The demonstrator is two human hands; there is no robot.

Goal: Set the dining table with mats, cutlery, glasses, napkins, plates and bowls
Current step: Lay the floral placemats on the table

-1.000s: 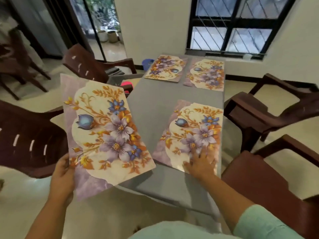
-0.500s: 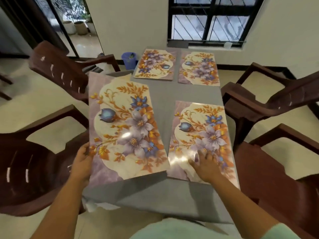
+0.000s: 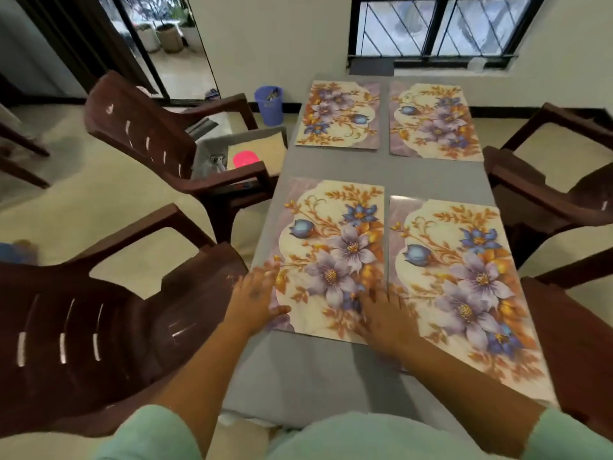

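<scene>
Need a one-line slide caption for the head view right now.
Both hands, left and right, press the near-left mat flat on the grey table, completing four floral mats.

I see four floral mats on the grey table [image 3: 381, 167], and my left hand [image 3: 255, 300] and right hand [image 3: 384, 313] lie flat on the near-left mat [image 3: 331, 257], fingers seemingly spread though blurred. The near-right mat [image 3: 464, 287] lies just beside it; brown chairs [image 3: 83, 327] flank the table.
</scene>
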